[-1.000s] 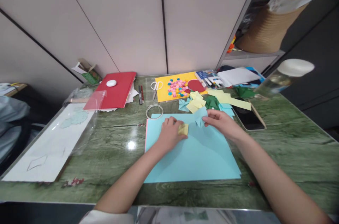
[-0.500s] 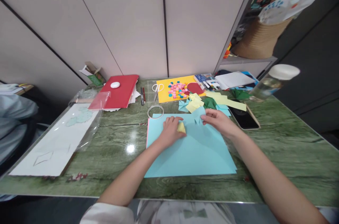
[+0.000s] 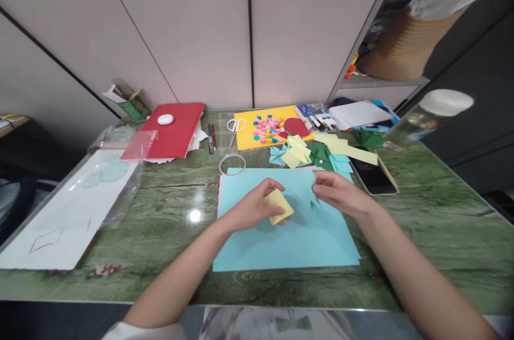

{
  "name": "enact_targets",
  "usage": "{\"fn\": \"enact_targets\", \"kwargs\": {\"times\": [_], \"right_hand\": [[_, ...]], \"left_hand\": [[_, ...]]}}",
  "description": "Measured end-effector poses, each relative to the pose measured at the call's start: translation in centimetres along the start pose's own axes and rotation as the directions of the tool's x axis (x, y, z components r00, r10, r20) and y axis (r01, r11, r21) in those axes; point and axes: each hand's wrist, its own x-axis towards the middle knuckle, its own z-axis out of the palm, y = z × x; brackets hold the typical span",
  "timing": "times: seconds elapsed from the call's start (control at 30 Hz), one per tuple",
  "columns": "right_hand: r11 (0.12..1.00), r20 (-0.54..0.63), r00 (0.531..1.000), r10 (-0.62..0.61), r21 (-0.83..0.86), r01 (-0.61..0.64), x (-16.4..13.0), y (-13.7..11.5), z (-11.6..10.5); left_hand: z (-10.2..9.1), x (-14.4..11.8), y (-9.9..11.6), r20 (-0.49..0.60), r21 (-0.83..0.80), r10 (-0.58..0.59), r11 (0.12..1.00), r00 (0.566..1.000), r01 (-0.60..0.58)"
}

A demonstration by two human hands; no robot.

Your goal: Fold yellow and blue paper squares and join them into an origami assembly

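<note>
My left hand (image 3: 257, 203) is closed on a small folded yellow paper (image 3: 280, 206), lifted a little above the stack of light blue sheets (image 3: 281, 249). The thumb lies across its front and the fingers are behind it. My right hand (image 3: 341, 193) pinches a small light blue paper (image 3: 314, 186), whose outline blends with the blue sheet beneath. Just beyond the hands lies a pile of folded papers: yellow ones (image 3: 296, 151), dark green ones (image 3: 320, 155) and light blue ones (image 3: 277, 156). Yellow paper strips (image 3: 359, 155) rest beside them.
A silver ring (image 3: 232, 165), scissors (image 3: 235, 127) and pens (image 3: 211, 138) lie beyond the stack. Small pom-poms (image 3: 269, 129) sit on a yellow sheet (image 3: 244, 139). To the right are a phone (image 3: 373, 176) and a lidded bottle (image 3: 425, 118); a red folder (image 3: 172, 136) lies left.
My left hand has raised the yellow paper off the blue sheet and turned it into view. My right hand has shifted slightly right and down with the light blue paper. The view has shifted slightly.
</note>
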Motion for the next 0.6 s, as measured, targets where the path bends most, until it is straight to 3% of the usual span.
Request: {"fn": "enact_targets", "kwargs": {"times": [0.2, 0.43, 0.6], "right_hand": [[0.999, 0.091, 0.995, 0.031, 0.04, -0.035, 0.15, 0.5, 0.74], [0.999, -0.023, 1.0, 0.01, -0.035, -0.011, 0.44, 0.29, 0.7], [0.997, -0.008, 1.0, 0.002, -0.078, -0.003, 0.53, 0.05, 0.82]], "left_hand": [[0.54, 0.13, 0.17, -0.063, -0.148, -0.019, 0.989, 0.998, 0.009], [0.31, 0.08, 0.28, -0.066, -0.294, -0.089, 0.953, 0.994, 0.066], [0.3, 0.23, -0.04, -0.121, -0.321, -0.096, 0.946, 0.988, 0.053]]}}
